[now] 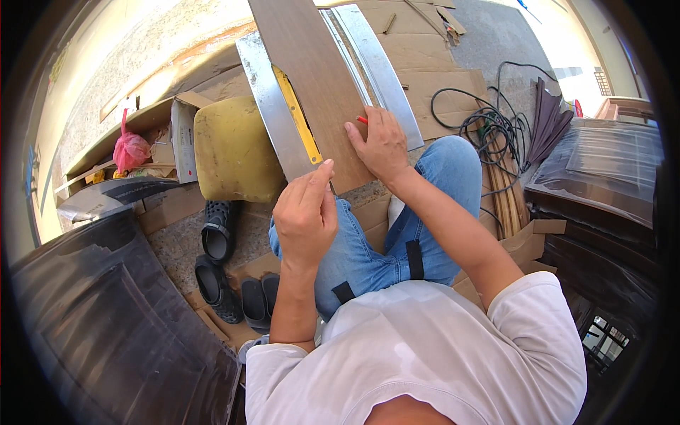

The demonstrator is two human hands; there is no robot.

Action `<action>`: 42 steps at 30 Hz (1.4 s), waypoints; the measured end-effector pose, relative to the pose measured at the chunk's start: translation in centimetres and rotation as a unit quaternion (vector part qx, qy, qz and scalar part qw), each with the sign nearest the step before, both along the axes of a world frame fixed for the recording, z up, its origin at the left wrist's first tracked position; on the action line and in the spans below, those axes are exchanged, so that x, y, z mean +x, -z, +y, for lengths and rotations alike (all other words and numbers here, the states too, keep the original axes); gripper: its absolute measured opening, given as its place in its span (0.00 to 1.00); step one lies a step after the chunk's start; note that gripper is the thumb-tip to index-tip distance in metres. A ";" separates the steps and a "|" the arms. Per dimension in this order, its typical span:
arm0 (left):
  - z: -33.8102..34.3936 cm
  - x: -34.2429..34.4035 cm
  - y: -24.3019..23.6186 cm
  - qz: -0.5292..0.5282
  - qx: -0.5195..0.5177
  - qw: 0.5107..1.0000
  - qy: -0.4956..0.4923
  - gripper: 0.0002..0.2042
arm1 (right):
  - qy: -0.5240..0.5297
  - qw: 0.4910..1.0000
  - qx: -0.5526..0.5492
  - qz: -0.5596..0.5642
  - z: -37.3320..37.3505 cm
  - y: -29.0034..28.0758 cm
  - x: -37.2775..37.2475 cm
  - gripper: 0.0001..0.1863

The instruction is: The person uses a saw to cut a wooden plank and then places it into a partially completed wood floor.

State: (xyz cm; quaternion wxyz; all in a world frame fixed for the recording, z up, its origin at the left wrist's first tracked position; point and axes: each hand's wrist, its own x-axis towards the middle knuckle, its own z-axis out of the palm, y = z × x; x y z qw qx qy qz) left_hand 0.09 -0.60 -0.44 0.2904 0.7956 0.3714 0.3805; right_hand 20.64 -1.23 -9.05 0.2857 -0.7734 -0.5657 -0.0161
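So I've got the brown plank (312, 78) laid across my knee, near end resting on my jeans so it sits at a comfy height and doesn't slide around. My right hand (382, 145) is spread flat on the board's near right corner, pressing down to pin it, and there's a bit of red pencil (362, 120) poking out from under my fingers, so that hand is closed down on the plank and the pencil at once. My left hand (306, 216) is pinched together at the plank's near left edge, thumb and fingers closed on something thin and dark, too small to tell what. The yellow ruler (297, 117) lies along the plank's left edge on top of the metal strip (265, 106), lined up with the board for reading lengths. Sandals (219, 230) and cardboard (425, 64) litter the floor.
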 end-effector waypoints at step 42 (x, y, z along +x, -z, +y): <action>3.1 -7.4 -4.1 0.007 0.042 0.994 -0.104 0.12 | -0.067 0.881 -0.216 0.415 3.6 -10.9 11.6 0.25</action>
